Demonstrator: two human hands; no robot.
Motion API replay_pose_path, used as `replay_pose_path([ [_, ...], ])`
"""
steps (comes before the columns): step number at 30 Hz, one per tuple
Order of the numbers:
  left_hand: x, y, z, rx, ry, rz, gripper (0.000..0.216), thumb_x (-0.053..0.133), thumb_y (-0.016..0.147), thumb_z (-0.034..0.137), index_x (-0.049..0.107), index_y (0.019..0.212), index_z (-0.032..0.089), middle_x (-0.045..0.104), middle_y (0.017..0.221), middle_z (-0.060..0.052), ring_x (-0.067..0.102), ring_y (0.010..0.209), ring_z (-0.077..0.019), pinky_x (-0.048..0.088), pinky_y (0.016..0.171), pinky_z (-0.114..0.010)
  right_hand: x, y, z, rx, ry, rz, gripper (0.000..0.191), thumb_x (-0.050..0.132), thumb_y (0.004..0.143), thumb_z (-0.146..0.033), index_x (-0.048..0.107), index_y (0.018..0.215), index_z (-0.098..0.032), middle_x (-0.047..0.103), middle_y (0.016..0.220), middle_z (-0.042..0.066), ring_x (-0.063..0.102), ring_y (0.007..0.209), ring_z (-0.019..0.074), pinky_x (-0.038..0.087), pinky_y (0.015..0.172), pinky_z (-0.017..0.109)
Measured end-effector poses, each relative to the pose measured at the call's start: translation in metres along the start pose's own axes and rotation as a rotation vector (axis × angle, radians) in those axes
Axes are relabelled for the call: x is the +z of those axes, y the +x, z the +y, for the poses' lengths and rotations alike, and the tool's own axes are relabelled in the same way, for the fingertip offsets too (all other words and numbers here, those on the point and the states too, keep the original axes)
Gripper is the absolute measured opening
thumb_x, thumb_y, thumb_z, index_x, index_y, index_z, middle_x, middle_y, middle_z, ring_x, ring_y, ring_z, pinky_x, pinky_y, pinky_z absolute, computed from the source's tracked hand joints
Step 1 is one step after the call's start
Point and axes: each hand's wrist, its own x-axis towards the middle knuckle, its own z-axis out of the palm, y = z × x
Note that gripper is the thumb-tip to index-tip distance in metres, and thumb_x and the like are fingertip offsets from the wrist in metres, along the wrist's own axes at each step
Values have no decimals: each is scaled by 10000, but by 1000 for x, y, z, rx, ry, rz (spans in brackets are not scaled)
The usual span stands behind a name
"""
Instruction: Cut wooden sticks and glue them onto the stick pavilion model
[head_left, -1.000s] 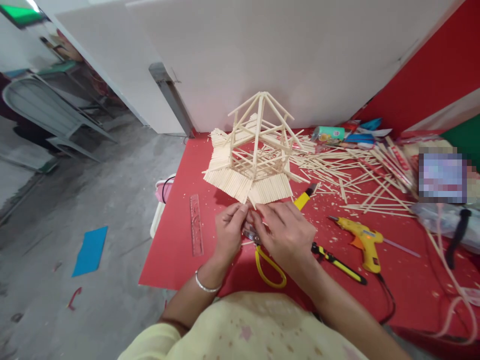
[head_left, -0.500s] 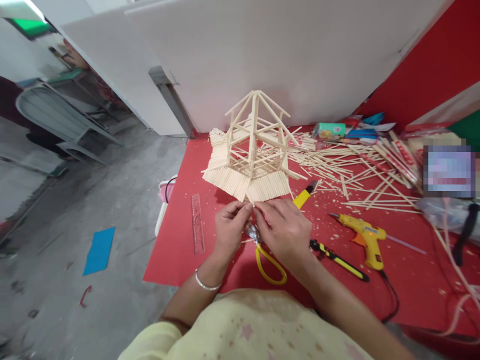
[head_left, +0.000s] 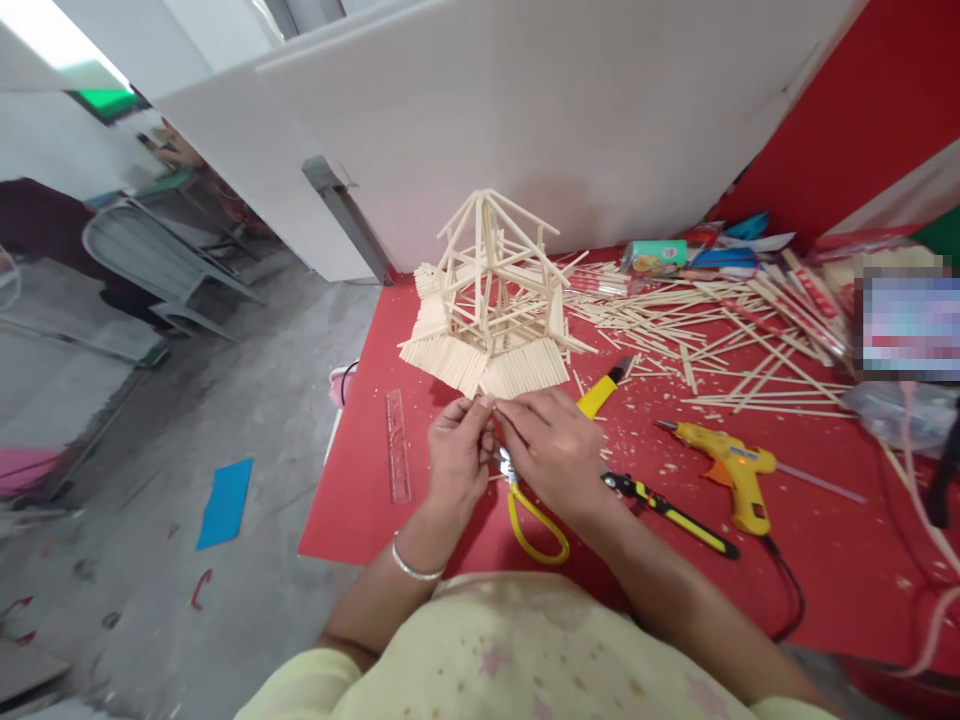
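Note:
My left hand [head_left: 459, 445] and my right hand [head_left: 551, 440] meet fingertip to fingertip at the near corner of a model built of pale wooden sticks [head_left: 486, 290]. Both are closed in a pinch; whatever lies between the fingers is too small and hidden to name. The model has an open, pointed frame on a base of flat, slatted panels. Below my hands lie scissors with a yellow handle [head_left: 517, 530], their blades partly covered. A yellow utility knife [head_left: 600, 395] rests just beyond my right hand, and a black-and-yellow cutter [head_left: 682, 520] lies beside my right wrist.
On the red tabletop [head_left: 360, 500], a clear ruler [head_left: 397, 445] lies left and a yellow glue gun [head_left: 724, 465] right, with its cord. Loose sticks [head_left: 660, 320] and packets spread behind. A white panel [head_left: 585, 120] stands at the back. Left are a chair [head_left: 157, 250] and another person [head_left: 52, 230].
The view has shifted slightly. The model sits a little further left in the picture and looks slightly turned. Both hands stay pinched together at its near corner.

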Motion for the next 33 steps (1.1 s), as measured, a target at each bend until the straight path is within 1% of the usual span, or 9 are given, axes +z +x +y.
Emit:
replay_pose_path([
  [4,1,1,-2,-15,-14,-12,409,892,638,364,548,714,156,561,522,62,416,352,-25,223,316,-137,1,0,1,7,17,9,164,576,974,-229,729,1024,-201,719,932,42,584,872,172,449,798,300],
  [8,0,2,-5,-5,-28,-36,424,912,618,371,573,744,150,552,516,68,405,358,-20,227,320,-130,2,-1,1,13,23,9,156,577,972,-233,729,980,-195,716,915,47,584,869,179,455,798,314],
  [14,1,2,-4,0,-29,-33,418,901,631,380,559,700,150,560,523,56,404,365,-20,224,323,-133,4,-1,1,23,51,20,182,571,964,-205,728,1056,-201,719,941,48,596,901,184,468,817,322],
  [26,2,3,-3,4,-39,-20,406,881,644,373,534,664,161,544,499,62,401,356,-24,221,334,-150,7,-1,1,45,53,24,179,578,960,-208,735,1043,-192,720,930,45,598,887,188,483,833,329],
  [33,3,3,-5,16,-55,-25,397,865,665,364,523,651,164,545,495,62,406,354,-25,248,346,-156,7,-1,2,32,67,38,182,589,949,-193,733,1060,-193,723,928,44,606,885,190,491,830,327],
])
